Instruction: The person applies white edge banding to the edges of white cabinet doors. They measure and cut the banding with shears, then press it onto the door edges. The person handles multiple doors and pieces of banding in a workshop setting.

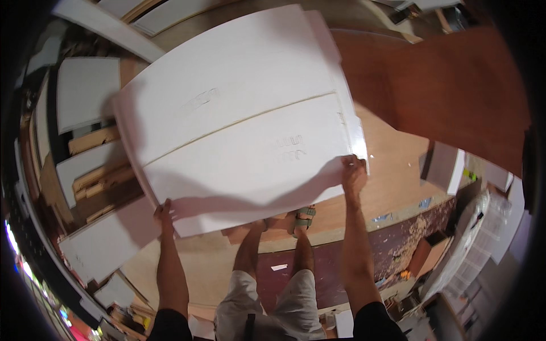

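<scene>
A large white panel (239,165) spans the middle of the view, tilted in front of my legs. A thin yellowish seam runs across it, and faint pencil marks show on its face. My left hand (164,213) is closed on its near left corner. At the near right corner, my right hand (354,173) grips the edge with the fingers on top. Shadows of both arms fall across the white surface. The underside of the panel is hidden, and so are the fingers beneath it.
A reddish-brown wooden board (443,85) stands at the right. Stacked white boards and timber pieces (102,179) lie on the left. A plastic-wrapped bundle (469,244) leans at the lower right. Below my legs lies a worn maroon surface (330,267).
</scene>
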